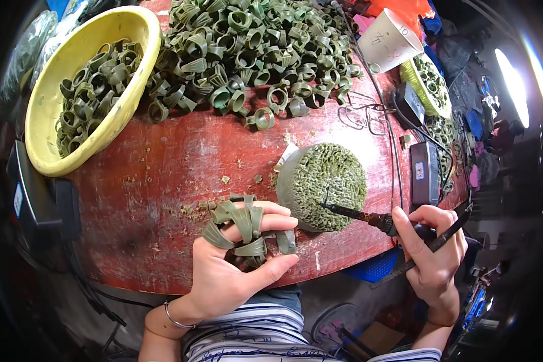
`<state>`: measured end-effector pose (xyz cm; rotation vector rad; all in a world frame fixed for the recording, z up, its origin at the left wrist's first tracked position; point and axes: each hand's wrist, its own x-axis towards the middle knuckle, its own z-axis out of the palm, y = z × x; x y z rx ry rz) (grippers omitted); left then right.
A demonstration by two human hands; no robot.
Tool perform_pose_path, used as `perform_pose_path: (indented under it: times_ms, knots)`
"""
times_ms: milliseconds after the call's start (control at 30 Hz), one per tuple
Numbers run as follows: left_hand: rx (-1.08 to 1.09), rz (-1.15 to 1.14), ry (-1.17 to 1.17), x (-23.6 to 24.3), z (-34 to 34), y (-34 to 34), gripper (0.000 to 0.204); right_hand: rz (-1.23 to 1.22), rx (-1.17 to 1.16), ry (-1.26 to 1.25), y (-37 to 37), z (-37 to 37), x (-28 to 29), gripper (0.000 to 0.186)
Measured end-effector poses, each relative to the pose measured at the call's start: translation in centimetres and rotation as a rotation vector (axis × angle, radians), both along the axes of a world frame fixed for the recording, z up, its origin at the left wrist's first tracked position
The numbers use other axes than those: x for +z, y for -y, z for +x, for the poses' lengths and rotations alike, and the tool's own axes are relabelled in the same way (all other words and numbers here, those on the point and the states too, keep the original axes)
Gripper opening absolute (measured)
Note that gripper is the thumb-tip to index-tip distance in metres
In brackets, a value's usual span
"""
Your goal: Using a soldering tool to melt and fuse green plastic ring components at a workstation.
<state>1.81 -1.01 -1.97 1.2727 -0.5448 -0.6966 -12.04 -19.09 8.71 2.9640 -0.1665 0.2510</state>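
My left hand point(220, 280) is closed around several olive-green wax rings point(245, 224) with ribbed, leaf-like bands. Some sit over its fingers, and one green piece shows between thumb and fingertips. In my right hand point(433, 256) is a soldering-iron-like wax pen point(368, 218) with a dark handle and thin bent tip. A second slim dark tool point(449, 234) passes through the same hand's fingers. The pen's tip lies over the crusted green face of a short round block point(335, 181); whether it touches I cannot tell.
A heap of green rings point(253, 51) covers the far side of the worn red table point(181, 163). At left stands a yellow basin point(152, 45) of rings. A white cup point(386, 45), a green basket point(411, 84), black boxes point(425, 172) and cables line the right.
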Motion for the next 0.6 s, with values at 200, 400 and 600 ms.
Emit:
perform_pose_path:
  times_ms: [200, 400, 600]
  knots:
    - [-0.015, 0.017, 0.111, -0.1, 0.2, -0.1, 0.031, -0.073, 0.048, -0.036, -0.3, 0.4, 0.3, 0.048]
    - [-0.033, 0.009, 0.138, 0.1, 0.4, -0.1, 0.033, -0.012, 0.024, -0.04, -0.3, 0.4, 0.7, 0.051]
    - [-0.023, 0.02, 0.178, -0.3, 0.5, -0.3, 0.033, 0.211, -0.024, 0.057, -1.6, -0.2, 1.1, 0.052]
